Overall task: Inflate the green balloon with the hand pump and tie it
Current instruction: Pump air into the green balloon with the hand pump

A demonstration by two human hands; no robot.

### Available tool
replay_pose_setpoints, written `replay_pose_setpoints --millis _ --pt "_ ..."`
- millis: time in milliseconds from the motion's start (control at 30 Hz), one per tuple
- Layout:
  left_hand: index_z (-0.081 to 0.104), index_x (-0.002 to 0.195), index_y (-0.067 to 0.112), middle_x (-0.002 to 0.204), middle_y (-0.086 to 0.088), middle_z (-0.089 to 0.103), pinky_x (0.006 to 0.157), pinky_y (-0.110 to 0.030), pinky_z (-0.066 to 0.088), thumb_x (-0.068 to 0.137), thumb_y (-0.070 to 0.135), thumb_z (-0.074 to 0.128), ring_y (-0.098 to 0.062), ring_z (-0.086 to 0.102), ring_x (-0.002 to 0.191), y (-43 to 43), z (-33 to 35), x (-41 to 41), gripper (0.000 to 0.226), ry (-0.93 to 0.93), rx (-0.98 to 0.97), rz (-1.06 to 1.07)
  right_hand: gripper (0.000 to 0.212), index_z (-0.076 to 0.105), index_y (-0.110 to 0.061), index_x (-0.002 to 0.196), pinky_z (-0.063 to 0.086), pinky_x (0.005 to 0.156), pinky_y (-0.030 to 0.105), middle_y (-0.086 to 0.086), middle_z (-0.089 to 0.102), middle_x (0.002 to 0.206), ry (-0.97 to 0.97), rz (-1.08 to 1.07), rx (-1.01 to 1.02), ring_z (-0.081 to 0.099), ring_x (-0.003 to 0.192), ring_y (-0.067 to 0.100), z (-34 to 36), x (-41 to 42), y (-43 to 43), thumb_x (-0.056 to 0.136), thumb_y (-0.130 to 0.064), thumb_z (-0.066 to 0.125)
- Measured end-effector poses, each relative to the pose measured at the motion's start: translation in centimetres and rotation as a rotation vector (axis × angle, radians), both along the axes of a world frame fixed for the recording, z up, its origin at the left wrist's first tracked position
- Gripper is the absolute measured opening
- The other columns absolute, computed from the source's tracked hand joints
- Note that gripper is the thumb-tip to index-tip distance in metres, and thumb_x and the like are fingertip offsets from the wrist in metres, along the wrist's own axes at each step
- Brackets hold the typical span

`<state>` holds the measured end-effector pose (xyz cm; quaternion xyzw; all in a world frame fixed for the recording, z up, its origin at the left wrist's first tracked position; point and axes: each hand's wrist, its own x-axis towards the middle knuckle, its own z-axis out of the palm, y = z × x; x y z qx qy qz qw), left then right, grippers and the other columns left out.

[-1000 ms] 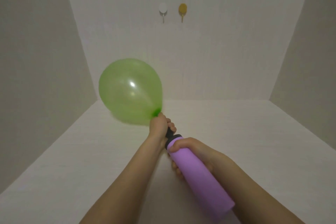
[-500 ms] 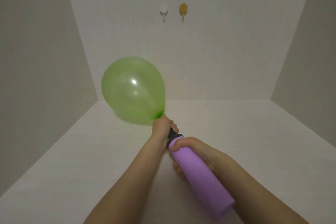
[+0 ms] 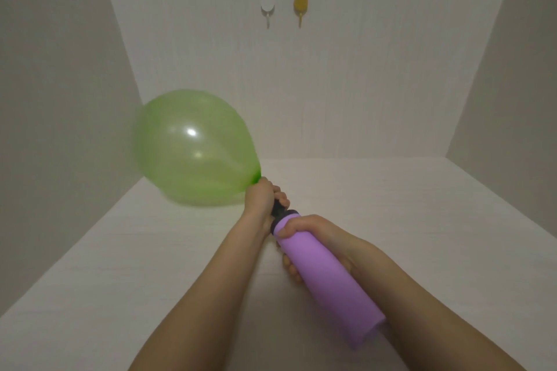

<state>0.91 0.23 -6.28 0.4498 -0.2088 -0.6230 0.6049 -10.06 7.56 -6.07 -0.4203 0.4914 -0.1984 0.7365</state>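
Note:
The green balloon [image 3: 193, 150] is inflated and sticks up to the left of the pump, above the white surface. Its neck is hidden inside my left hand [image 3: 262, 197], which grips the neck on the black nozzle of the pump. The purple hand pump [image 3: 328, 280] points up and left toward the balloon. My right hand [image 3: 313, 235] wraps around the pump's purple barrel near its black collar, fingers curled under it.
A white tabletop [image 3: 391, 205] is enclosed by white walls at left, right and back. Two wall hooks, a white hook [image 3: 267, 7] and a yellow hook [image 3: 300, 6], hang on the back wall.
The balloon has grown larger and leans further left and down. My right hand and the purple barrel stay pushed close to my left hand.

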Motion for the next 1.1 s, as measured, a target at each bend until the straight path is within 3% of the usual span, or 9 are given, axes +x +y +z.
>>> replay_pose_setpoints --millis 67,200,300,400,600,833,1100 --pt "0.029 0.064 0.015 0.054 0.002 0.028 0.032 -0.009 0.025 0.093 0.005 0.02 -0.005 0.028 0.023 -0.6 0.3 0.7 0.032 0.035 0.001 0.012 0.026 0.057 0.002 0.081 0.047 0.045 0.021 0.013 0.06 0.055 0.0 0.012 -0.001 0.057 0.042 0.022 0.1 -0.6 0.4 0.08 -0.024 0.059" --pt "0.029 0.062 0.015 0.034 0.007 0.032 0.033 -0.006 0.025 0.09 0.003 0.018 -0.006 0.028 0.022 -0.8 -0.2 1.2 0.032 0.09 0.008 0.017 0.027 0.057 0.0 0.087 0.048 0.046 0.021 0.012 0.061 0.057 0.044 0.057 0.015 0.058 0.044 0.022 -0.3 -1.5 0.9 0.078 -0.025 0.061" --pt "0.028 0.063 0.014 0.044 0.003 0.031 0.034 -0.006 0.024 0.094 0.006 0.02 -0.006 0.027 0.022 -0.4 -0.3 -0.2 0.034 0.035 -0.02 0.0 0.023 0.055 -0.001 0.079 0.045 0.045 0.019 0.012 0.057 0.053 0.02 0.013 0.021 0.054 0.041 0.022 -0.2 -0.8 0.4 0.08 -0.024 0.057" --pt "0.027 0.062 0.014 0.042 0.003 0.029 0.033 -0.007 0.024 0.096 0.007 0.022 -0.006 0.026 0.022 0.1 0.0 -1.3 0.035 -0.02 -0.038 -0.029 0.024 0.054 -0.001 0.074 0.045 0.046 0.02 0.012 0.057 0.053 -0.007 -0.023 0.005 0.054 0.041 0.022 -0.1 -0.3 -0.1 0.079 -0.025 0.056" --pt "0.029 0.063 0.015 0.051 0.004 0.028 0.032 -0.007 0.024 0.091 0.003 0.018 -0.005 0.027 0.023 -1.0 0.0 1.2 0.032 0.122 -0.02 0.018 0.024 0.056 0.0 0.086 0.046 0.044 0.019 0.011 0.06 0.055 0.041 0.03 0.008 0.057 0.041 0.021 0.0 -1.3 0.9 0.081 -0.024 0.057" --pt "0.027 0.063 0.015 0.058 0.003 0.023 0.033 -0.007 0.022 0.094 0.007 0.021 -0.004 0.025 0.023 -0.2 -0.5 -0.3 0.033 0.047 -0.017 -0.018 0.024 0.054 0.0 0.076 0.046 0.046 0.02 0.012 0.057 0.053 0.018 0.005 0.006 0.055 0.041 0.022 -0.3 0.3 -0.1 0.08 -0.024 0.057" --pt "0.029 0.063 0.015 0.031 0.008 0.031 0.031 -0.006 0.024 0.091 0.002 0.018 -0.005 0.027 0.021 -1.1 -0.6 1.7 0.032 0.155 -0.023 0.032 0.027 0.057 0.0 0.087 0.047 0.046 0.021 0.012 0.06 0.057 0.067 0.045 0.014 0.057 0.044 0.022 -0.4 -0.9 1.2 0.077 -0.025 0.06"
